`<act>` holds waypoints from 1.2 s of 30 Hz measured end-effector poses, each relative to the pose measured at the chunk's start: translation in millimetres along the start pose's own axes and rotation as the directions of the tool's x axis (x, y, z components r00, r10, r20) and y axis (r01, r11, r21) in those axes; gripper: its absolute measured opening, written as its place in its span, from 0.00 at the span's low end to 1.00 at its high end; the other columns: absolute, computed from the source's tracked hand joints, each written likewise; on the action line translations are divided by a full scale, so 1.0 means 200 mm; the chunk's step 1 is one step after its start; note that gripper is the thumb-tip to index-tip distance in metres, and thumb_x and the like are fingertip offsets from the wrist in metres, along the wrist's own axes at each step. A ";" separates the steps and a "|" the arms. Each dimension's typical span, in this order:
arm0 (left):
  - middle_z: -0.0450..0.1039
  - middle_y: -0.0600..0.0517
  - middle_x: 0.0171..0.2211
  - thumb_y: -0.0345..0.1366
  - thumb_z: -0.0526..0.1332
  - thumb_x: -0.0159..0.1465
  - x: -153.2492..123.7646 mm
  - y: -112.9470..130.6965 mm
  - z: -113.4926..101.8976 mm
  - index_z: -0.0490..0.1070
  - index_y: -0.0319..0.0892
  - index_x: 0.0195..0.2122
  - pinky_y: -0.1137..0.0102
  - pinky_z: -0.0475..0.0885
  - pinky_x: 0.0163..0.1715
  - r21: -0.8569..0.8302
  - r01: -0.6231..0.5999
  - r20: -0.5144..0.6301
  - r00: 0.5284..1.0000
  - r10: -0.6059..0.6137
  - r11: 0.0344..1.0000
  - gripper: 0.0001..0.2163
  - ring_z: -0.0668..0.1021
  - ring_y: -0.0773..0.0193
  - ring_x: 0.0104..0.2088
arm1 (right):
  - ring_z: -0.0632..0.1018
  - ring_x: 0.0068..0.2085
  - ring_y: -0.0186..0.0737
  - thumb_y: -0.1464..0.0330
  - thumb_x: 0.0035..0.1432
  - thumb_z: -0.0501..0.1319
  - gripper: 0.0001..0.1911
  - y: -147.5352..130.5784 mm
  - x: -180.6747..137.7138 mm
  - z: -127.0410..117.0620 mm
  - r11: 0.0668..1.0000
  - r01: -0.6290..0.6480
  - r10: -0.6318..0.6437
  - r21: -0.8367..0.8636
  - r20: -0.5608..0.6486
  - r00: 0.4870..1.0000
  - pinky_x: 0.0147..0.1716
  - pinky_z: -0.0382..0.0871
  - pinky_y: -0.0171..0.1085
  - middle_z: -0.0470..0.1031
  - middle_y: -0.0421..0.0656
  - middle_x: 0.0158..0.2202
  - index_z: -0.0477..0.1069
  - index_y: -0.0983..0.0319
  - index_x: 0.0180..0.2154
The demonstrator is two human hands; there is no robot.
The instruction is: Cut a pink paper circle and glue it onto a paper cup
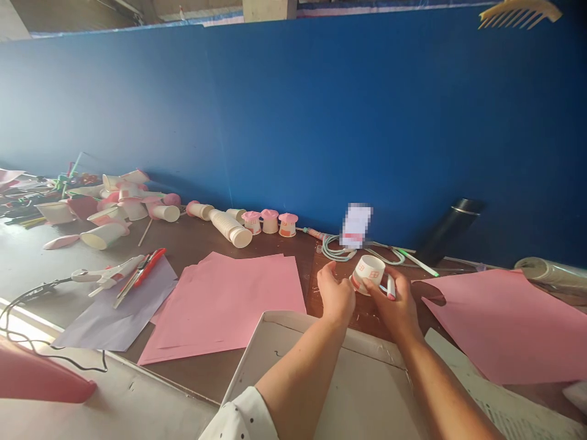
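Holds a cup between both hands, just above the table, near a cable and beyond a box. Tilts it, with the mouth turned up and away and the red drawn windows facing the camera. Pinches it at the base with the left hand, fingers curled and pressed on it, thumb lifted. Clasps a marker in the right hand, with the fingertips also touching the cup side.

Looks very light and thin, probably paper, so easy to dent or crush. Better to take softly at the stiffer rim or base, not to squeeze at the middle. Better also to avoid the drawing, in case of wet ink.

Pink sheets on both sides; more cups by the wall.
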State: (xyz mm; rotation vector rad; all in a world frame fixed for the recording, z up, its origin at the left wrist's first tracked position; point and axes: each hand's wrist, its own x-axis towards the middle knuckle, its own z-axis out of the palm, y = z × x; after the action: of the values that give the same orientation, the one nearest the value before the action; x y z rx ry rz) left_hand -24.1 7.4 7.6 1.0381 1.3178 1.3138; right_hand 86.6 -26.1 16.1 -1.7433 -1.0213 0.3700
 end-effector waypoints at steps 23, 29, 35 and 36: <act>0.68 0.45 0.55 0.26 0.54 0.58 -0.01 0.01 -0.06 0.67 0.40 0.55 0.63 0.62 0.57 0.642 -0.373 0.138 0.915 0.378 0.670 0.23 0.67 0.55 0.57 | 0.78 0.45 0.50 0.53 0.48 0.66 0.34 0.10 0.02 0.05 0.962 0.265 -0.256 0.060 -0.120 0.959 0.43 0.71 0.45 0.74 0.52 0.49 0.64 0.60 0.54; 0.60 0.38 0.62 0.33 0.54 0.61 0.05 0.02 -0.17 0.63 0.34 0.60 0.54 0.56 0.61 0.884 -0.238 0.126 0.951 0.283 0.403 0.25 0.59 0.44 0.63 | 0.78 0.42 0.48 0.52 0.49 0.65 0.33 0.12 0.02 0.07 0.963 0.266 -0.259 0.047 -0.120 0.958 0.40 0.72 0.45 0.74 0.50 0.48 0.64 0.59 0.54; 0.64 0.42 0.60 0.34 0.52 0.64 0.01 0.06 -0.13 0.71 0.38 0.54 0.59 0.59 0.59 0.857 -0.410 0.305 0.892 0.335 0.313 0.18 0.61 0.48 0.62 | 0.78 0.45 0.48 0.54 0.50 0.65 0.32 0.11 0.03 0.07 0.927 0.369 -0.351 0.068 -0.191 0.917 0.43 0.73 0.46 0.73 0.51 0.49 0.64 0.60 0.54; 0.67 0.43 0.57 0.36 0.53 0.64 -0.01 0.07 -0.11 0.74 0.39 0.48 0.60 0.62 0.57 0.835 -0.462 0.359 0.869 0.342 0.299 0.16 0.64 0.49 0.59 | 0.77 0.46 0.49 0.55 0.50 0.65 0.32 0.10 0.03 0.07 0.921 0.382 -0.356 0.074 -0.236 0.904 0.43 0.73 0.46 0.72 0.52 0.50 0.64 0.60 0.54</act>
State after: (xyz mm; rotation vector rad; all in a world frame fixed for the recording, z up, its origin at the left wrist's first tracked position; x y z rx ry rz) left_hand -45.4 3.5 19.6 2.3305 1.7924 0.7297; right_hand 90.1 -15.1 -5.2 -1.4081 -1.1163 -0.0058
